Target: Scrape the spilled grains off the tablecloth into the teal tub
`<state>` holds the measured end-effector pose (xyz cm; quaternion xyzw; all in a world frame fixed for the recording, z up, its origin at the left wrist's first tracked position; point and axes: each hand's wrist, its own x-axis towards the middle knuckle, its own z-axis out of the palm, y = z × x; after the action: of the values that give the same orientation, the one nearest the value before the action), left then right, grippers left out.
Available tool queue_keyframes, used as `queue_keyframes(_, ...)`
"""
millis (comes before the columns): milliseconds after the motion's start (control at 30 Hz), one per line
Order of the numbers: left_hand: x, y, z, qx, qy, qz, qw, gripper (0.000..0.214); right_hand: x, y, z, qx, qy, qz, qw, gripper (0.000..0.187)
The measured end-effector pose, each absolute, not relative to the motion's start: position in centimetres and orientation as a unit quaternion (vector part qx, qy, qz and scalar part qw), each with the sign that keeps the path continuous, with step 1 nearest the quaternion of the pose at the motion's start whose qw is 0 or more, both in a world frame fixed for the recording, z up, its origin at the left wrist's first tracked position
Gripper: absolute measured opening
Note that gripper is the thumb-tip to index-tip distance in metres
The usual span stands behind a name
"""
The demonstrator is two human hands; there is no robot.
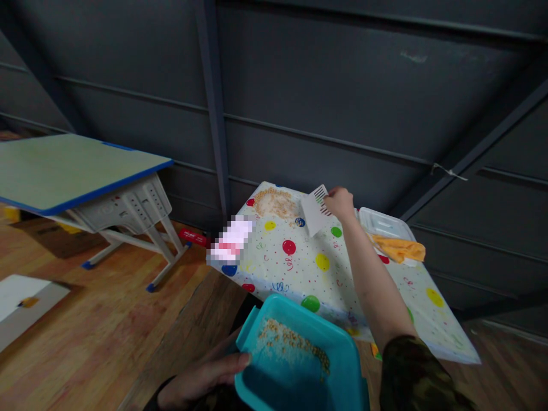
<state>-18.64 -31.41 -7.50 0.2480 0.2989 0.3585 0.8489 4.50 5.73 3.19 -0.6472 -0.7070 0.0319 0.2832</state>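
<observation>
My left hand (pixel 218 370) grips the left rim of a teal plastic tub (pixel 299 374), thumb over the edge, just in front of the table. In the tub lie yellowish beans (pixel 306 344) mixed with white grains that look like rice. My right hand (pixel 341 203) reaches over the far side of the table, its fingers closed on a white plastic scraper (pixel 313 219) with slots at its upper end. The scraper is tilted, its lower corner close to the tablecloth. Left of it, a spread of similar beans and grains (pixel 276 204) lies on the cloth.
A balloon-print cloth covers the table (pixel 308 262). At its right are a clear plastic tray (pixel 385 224) and an orange cloth (pixel 400 249); a pixelated item (pixel 233 240) lies at the left. A desk (pixel 81 165) stands farther left. A dark panelled wall (pixel 308 74) rises behind.
</observation>
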Motion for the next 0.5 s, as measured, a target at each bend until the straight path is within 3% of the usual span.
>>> queue_keyframes(133, -19.0, -31.2, -8.0, 0.265, 0.314, 0.307, 0.859, 0.040, 9.0, 7.5, 2.1, -0.582, -0.713, 0.123, 0.370, 0.032)
queue_keyframes(233, -19.0, -30.9, -7.9, 0.271, 0.306, 0.309, 0.859, 0.037, 11.4, 9.3, 0.8, -0.556, -0.718, 0.161, 0.386, 0.036)
queue_keyframes(500, -18.4, -30.1, -6.9, 0.295, 0.279, 0.340, 0.848, 0.031, 10.9, 12.2, -1.6, -0.597, -0.746, 0.076, 0.285, 0.030)
